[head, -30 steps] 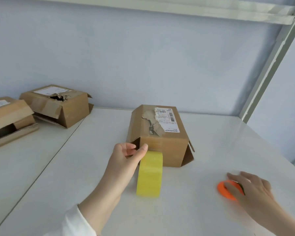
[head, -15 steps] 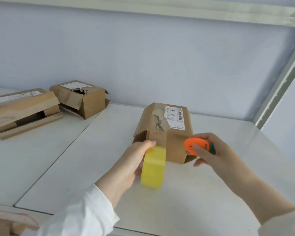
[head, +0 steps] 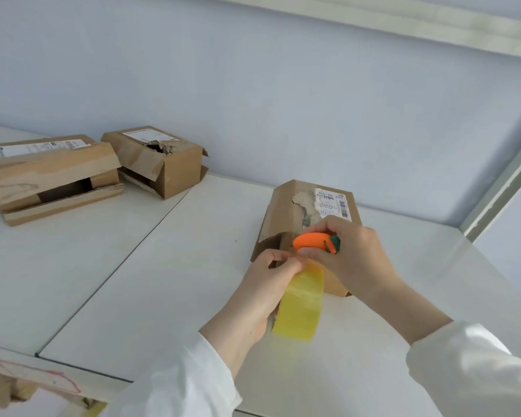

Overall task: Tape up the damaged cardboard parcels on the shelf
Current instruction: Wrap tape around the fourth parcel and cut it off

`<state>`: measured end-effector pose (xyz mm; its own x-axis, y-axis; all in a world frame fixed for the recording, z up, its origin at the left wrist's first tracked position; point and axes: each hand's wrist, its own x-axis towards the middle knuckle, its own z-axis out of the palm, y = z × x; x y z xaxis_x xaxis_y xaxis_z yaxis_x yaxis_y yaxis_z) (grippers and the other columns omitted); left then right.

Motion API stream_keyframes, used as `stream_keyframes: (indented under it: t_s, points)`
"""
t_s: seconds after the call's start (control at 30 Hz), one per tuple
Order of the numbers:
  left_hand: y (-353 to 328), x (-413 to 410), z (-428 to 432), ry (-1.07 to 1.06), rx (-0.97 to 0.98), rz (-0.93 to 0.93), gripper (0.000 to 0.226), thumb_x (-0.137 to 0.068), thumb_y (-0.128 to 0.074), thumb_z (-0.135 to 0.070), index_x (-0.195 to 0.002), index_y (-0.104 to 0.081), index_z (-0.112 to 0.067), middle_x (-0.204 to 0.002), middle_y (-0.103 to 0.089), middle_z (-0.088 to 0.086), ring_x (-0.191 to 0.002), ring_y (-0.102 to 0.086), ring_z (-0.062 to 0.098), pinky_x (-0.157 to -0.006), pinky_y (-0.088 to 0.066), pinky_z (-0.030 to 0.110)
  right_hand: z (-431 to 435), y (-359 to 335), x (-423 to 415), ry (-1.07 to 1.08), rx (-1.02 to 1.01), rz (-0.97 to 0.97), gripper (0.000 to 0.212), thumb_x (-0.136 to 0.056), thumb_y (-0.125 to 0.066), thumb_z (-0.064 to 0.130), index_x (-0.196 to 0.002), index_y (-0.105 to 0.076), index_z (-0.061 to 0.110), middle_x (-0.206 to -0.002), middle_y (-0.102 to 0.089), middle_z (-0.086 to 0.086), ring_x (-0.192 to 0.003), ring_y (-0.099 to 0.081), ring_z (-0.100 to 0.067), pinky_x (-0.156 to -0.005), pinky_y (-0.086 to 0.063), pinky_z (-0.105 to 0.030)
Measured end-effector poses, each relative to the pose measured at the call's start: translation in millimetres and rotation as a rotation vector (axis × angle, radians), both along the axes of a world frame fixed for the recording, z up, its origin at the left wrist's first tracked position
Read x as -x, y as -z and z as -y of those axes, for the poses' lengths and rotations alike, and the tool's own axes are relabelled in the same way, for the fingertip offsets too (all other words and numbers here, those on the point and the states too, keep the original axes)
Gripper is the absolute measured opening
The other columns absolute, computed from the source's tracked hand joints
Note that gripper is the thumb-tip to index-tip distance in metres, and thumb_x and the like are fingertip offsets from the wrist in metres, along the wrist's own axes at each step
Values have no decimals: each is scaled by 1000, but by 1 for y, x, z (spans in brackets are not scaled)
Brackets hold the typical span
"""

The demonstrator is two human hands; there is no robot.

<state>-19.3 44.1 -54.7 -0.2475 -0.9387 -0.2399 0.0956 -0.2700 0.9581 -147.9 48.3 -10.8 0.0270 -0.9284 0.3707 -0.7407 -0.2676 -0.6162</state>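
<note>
I'm watching the left hand (head: 262,293) covering the yellow tape roll's (head: 303,308) left side, while the right hand (head: 352,260) is hiding part of the carrot-shaped cutter (head: 313,240) and the torn parcel's (head: 286,212) near face. Its shipping label (head: 333,203) is reading too small. Torn cardboard (head: 0,386) at lower left is running off the edge.

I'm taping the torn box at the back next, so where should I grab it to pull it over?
Take the torn box low by its solid side walls, coming from the front right. Its top is caved in around a hole and its flaps hang loose, so neither would bear a pull.
</note>
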Motion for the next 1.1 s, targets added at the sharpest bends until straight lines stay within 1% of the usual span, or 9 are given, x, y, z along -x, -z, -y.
stream_keyframes:
  t_s: [0.1, 0.17, 0.27, 0.4, 0.53, 0.7, 0.9, 0.97, 1.1]
  points:
    - [0, 0, 1, -3, -7, -13, 16, -89, -60, -32, -101, -59, -22, -88, -60, 2, -69, -55, 15, -55, -40, 23, 4, 0, -2, -10, 22, -57, 17, -74, -76, 10, -81, -67, 23, -77, -58, 24, -79, -50, 20, -69, -36, 0]
    - [1, 0, 1, -7, -9, -30, 17, -89, -60, -31, -102, -59, -20, -88, -60, 2, -71, -55, 16, -56, -39, 24, 6, 0, -2, -10, 39, -113, 17, -74, -76, 10, -80, -67, 24, -77, -59, 21, -77, -53, 14, -70, -36, 0]
    - [1, 0, 2, -14, -15, -33, 18, -88, -60, -30, -102, -59, -19, -90, -60, 3, -74, -54, 17, -59, -38, 26, 8, 1, -4, -14, 69, -163, 13, -74, -76, 9, -83, -72, 17, -77, -59, 17, -78, -52, 9, -73, -36, 0]
    - [1, -1, 2, 1, -30, -52, 20, -87, -61, -32, -102, -60, -19, -85, -59, -2, -69, -54, 13, -56, -40, 23, 6, -1, -1, 10, 28, -129, 16, -75, -76, 12, -83, -69, 24, -77, -58, 24, -76, -52, 12, -69, -35, 1]
    - [1, -1, 1, 6, -30, -51, 18, -87, -60, -31, -102, -61, -20, -81, -59, -4, -63, -54, 10, -51, -39, 19, 2, -2, 3, 23, -5, -73, 21, -75, -76, 13, -81, -65, 30, -77, -58, 25, -77, -50, 18, -66, -36, 0]
    - [1, -1, 3, 0, -26, -48, 12, -88, -61, -29, -96, -60, -21, -81, -58, -2, -66, -53, 12, -54, -39, 21, 6, 0, 0, 34, 29, -152, 17, -74, -77, 12, -86, -70, 22, -75, -57, 23, -73, -51, 11, -67, -34, 2]
    - [2, 1, 4, -16, -25, -50, 15, -87, -61, -28, -98, -60, -18, -86, -59, 2, -71, -54, 16, -58, -39, 25, 7, 5, 0, 8, 119, -214, 16, -71, -78, 8, -85, -73, 15, -78, -61, 12, -83, -56, -10, -75, -36, -2]
    - [2, 1, 3, -19, -26, -60, 14, -87, -61, -26, -97, -60, -18, -84, -60, 1, -70, -55, 16, -58, -40, 24, 6, 5, 1, -3, 124, -222, 16, -71, -78, 7, -84, -73, 15, -77, -61, 14, -81, -56, -9, -75, -35, -2]
    - [1, 0, 3, -25, -24, -65, 10, -86, -60, -25, -94, -61, -19, -80, -59, -2, -66, -54, 12, -52, -40, 19, 2, 1, 5, 12, 108, -209, 17, -71, -78, 6, -83, -73, 16, -75, -59, 16, -77, -52, 5, -72, -34, 1]
